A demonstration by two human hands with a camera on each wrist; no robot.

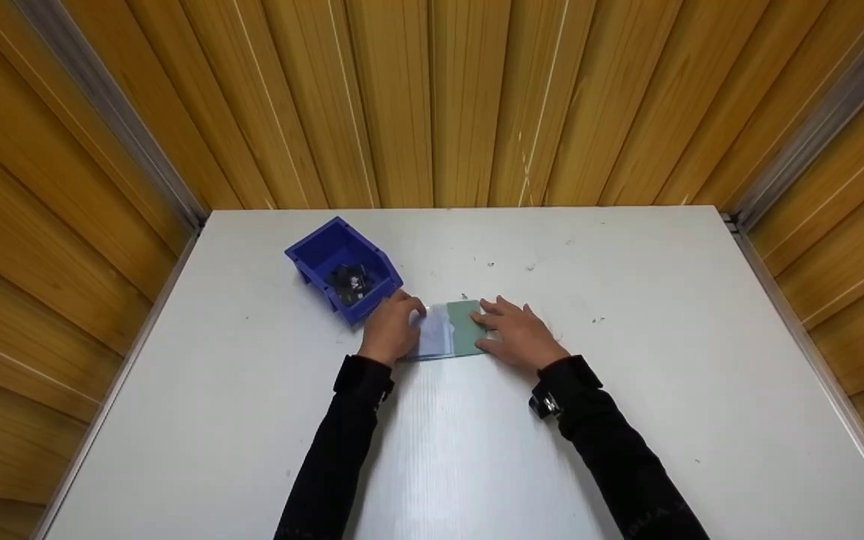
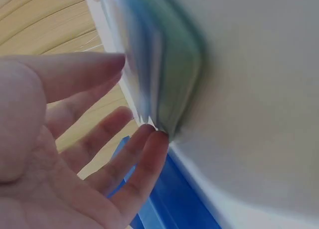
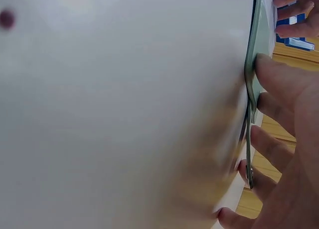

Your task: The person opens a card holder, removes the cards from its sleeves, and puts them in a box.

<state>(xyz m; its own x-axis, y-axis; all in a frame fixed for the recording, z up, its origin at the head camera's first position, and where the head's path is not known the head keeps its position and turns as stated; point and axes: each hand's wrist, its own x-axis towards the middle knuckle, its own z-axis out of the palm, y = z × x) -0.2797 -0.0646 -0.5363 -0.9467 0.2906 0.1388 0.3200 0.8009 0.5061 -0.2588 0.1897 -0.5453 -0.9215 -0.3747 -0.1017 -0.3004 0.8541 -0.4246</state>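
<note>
A thin green card holder (image 1: 466,327) with clear plastic sleeves (image 1: 433,334) lies open on the white table. At its left edge is my left hand (image 1: 391,330), thumb and index finger meeting at the sleeves; the other fingers touch a corner in the left wrist view. My right hand (image 1: 518,335) rests on the right part, fingers spread and fairly straight. In the right wrist view its thumb lies on the green cover (image 3: 253,72), while the other fingers reach along the far side. The fingers partly cover both ends of the holder.
A blue plastic bin (image 1: 385,271) stands beyond and left of my left hand, close to it. Small black items (image 1: 349,283) lie inside. The table (image 1: 664,360) carries small dark specks and meets wood-patterned panels (image 1: 462,105) at the back and sides.
</note>
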